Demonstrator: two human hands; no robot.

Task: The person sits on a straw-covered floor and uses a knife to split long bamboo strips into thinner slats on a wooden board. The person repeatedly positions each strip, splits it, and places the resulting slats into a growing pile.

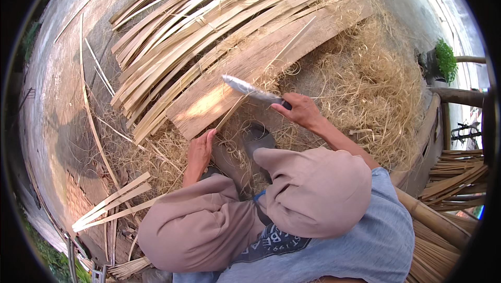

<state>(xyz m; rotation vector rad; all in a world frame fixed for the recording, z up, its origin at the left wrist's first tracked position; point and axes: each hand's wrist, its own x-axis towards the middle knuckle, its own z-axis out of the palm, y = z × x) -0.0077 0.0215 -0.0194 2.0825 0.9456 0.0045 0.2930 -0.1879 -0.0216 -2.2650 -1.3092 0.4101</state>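
My right hand (301, 111) is wrapped round the dark handle of a knife (249, 89). Its broad pale blade points left, lying across a thin bamboo strip (286, 48). The lower end of that strip is pinched in my left hand (200, 150), near the close edge of a flat wooden board (203, 94). From there the strip slants up to the right, over the board and past the blade. Whether the blade's edge touches the strip I cannot tell. Curled shavings (271, 82) cling around the strip behind the blade.
Beyond the board lie many long split bamboo strips (209, 27). Heaped shavings (370, 85) cover the ground at right. Several loose strips (117, 199) lie at left. Bamboo poles (433, 218) and more bundled strips (454, 176) stand at right, near a potted plant (444, 61).
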